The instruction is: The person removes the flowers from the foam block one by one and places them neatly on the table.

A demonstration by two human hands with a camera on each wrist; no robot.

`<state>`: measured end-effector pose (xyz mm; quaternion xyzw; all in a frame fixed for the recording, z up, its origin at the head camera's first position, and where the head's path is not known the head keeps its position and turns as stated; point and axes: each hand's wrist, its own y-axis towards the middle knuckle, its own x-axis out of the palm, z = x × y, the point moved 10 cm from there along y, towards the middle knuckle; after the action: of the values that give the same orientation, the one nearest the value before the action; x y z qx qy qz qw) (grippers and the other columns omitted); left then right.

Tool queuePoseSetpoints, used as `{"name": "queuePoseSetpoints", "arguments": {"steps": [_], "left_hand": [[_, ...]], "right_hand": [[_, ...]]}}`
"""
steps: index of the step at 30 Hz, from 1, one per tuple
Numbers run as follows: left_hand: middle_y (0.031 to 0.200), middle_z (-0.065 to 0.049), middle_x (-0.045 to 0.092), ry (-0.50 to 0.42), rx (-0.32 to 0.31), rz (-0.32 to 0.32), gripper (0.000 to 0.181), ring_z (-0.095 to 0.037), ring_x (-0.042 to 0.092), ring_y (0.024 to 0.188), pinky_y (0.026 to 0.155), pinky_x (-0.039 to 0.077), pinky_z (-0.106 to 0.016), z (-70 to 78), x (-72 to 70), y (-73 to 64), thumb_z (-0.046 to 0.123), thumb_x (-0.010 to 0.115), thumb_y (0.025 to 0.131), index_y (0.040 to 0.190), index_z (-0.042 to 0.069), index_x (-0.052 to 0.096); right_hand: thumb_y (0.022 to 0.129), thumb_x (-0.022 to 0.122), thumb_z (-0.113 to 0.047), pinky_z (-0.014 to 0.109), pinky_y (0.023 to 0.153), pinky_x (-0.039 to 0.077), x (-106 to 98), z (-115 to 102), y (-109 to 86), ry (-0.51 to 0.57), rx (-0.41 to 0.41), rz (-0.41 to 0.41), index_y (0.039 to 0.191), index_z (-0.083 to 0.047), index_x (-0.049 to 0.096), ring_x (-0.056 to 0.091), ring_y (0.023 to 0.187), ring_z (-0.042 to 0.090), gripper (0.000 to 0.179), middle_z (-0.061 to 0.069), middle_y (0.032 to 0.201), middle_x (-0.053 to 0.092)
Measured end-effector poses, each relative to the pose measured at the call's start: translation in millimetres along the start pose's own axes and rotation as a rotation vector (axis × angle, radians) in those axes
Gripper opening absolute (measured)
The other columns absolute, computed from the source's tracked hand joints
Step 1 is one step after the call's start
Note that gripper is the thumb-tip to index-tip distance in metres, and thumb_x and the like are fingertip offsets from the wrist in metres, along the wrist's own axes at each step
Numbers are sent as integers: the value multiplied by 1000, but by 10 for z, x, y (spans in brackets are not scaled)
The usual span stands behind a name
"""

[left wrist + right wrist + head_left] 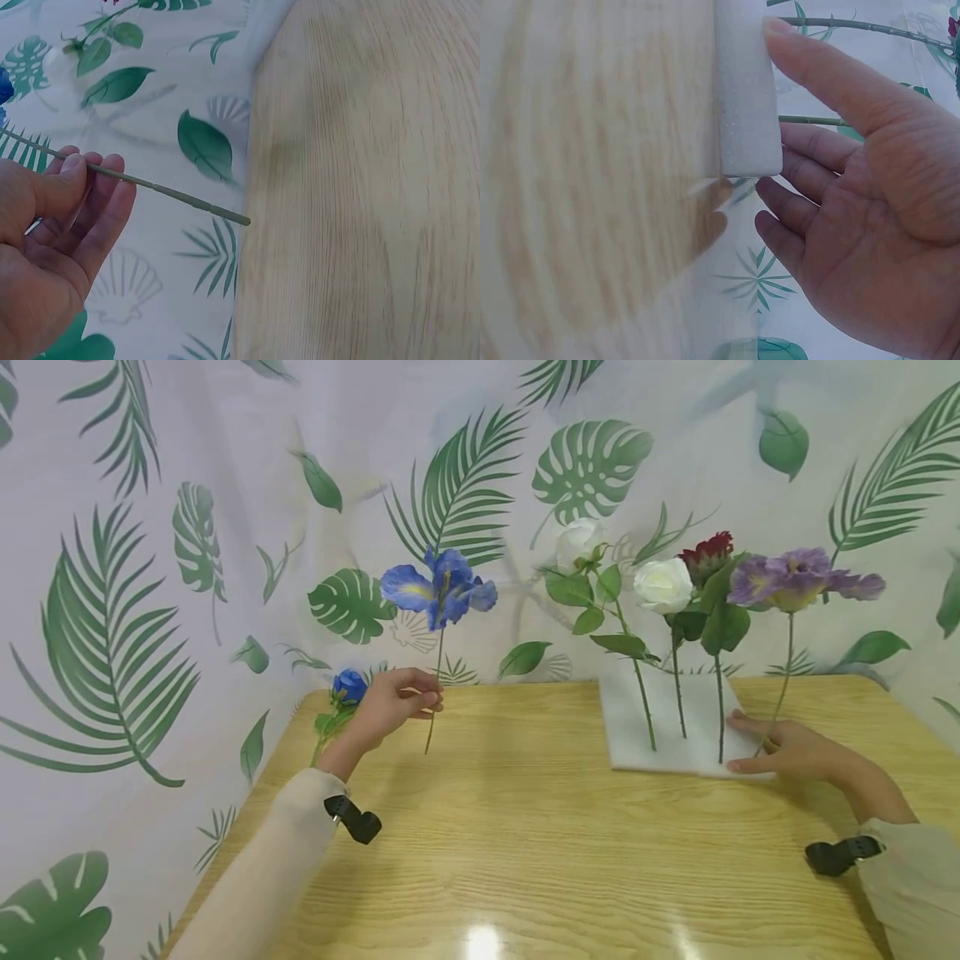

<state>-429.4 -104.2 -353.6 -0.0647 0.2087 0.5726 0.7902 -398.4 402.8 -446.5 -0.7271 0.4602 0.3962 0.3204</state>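
Note:
My left hand (397,703) pinches the thin green stem of a blue iris (441,589), held upright at the table's back edge. In the left wrist view the bare stem (180,196) passes between thumb and fingers, its lower end free. My right hand (806,752) holds the right front corner of a white foam board (626,727), thumb at its front edge and fingers along its side. Standing in the board are two white roses (663,585), a dark red flower (705,556) and a purple iris (795,578), whose stem base is behind the right hand.
A blue rose (348,686) with green leaves lies at the table's back left, partly hidden by the left hand and wrist. Behind the wooden table (510,835) hangs a leaf-patterned curtain (247,527), close to its back and left edges.

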Motion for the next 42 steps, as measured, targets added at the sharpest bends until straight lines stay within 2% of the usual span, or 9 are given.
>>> {"name": "queuePoseSetpoints", "arguments": {"steps": [3, 6, 8, 10, 13, 24, 28, 31, 42], "left_hand": [[112, -25, 70, 25, -12, 22, 20, -22, 75, 95, 88, 63, -43, -59, -160, -75, 5, 63, 101, 118, -5, 68], [111, -26, 71, 37, -19, 53, 20, -18, 75, 91, 87, 63, -44, -130, -309, -143, 4, 63, 100, 116, -7, 68], [110, -29, 71, 44, -19, 69, 20, -18, 76, 89, 87, 63, -45, -169, -393, -187, 2, 63, 100, 116, -9, 67], [110, -31, 70, 56, -29, 77, 21, -19, 76, 89, 87, 63, -45, -219, -459, -227, 3, 63, 100, 117, -10, 66], [113, -31, 70, 90, -54, 74, 25, -26, 75, 95, 89, 62, -45, -307, -544, -286, 7, 62, 102, 120, -10, 65], [109, -26, 72, 130, -170, 45, 28, -16, 73, 90, 89, 62, -46, -528, -758, -487, 6, 62, 101, 121, -13, 63], [106, -23, 74, 148, -220, 31, 28, -16, 73, 89, 87, 63, -45, -615, -790, -546, 6, 63, 100, 121, -13, 64], [105, -21, 75, 153, -255, 22, 27, -16, 73, 89, 86, 63, -44, -690, -811, -594, 7, 64, 100, 120, -11, 65], [106, -24, 75, 177, -291, -10, 33, -20, 73, 88, 88, 62, -50, -811, -854, -726, 10, 64, 100, 123, -14, 64]], "right_hand": [[91, 76, -37, 38, 90, 53, -2, -3, -5, -16, 7, 7, 153, 8, 36, 60, 113, 45, 86, 34, 157, 31], [91, 77, -39, 24, 76, 40, 0, 3, -3, -27, 15, 12, 153, 6, 37, 56, 94, 27, 86, 32, 157, 33], [92, 76, -38, 30, 84, 49, 9, 4, -3, -10, 11, 4, 153, 7, 35, 61, 99, 37, 87, 33, 157, 31], [92, 76, -37, 48, 97, 53, 11, 9, -3, 0, 8, 1, 153, 8, 34, 53, 125, 54, 87, 34, 157, 30], [92, 76, -36, 71, 104, 40, 6, 19, 0, 13, 3, -3, 153, 9, 33, 36, 134, 64, 87, 36, 157, 28], [91, 78, -34, 40, 93, 50, -14, -7, 2, -15, 5, 7, 151, 9, 37, 38, 138, 58, 85, 36, 155, 32], [91, 77, -31, 49, 99, 51, -9, -26, -12, 4, 3, 5, 151, 10, 36, 37, 137, 60, 84, 37, 155, 31], [92, 77, -29, 69, 104, 41, 1, -39, -20, 21, -3, -1, 152, 11, 34, 34, 135, 64, 84, 38, 156, 29], [92, 77, -33, 72, 104, 38, -4, -16, -19, 50, -4, 1, 153, 10, 33, 31, 136, 65, 86, 37, 157, 27]]}}
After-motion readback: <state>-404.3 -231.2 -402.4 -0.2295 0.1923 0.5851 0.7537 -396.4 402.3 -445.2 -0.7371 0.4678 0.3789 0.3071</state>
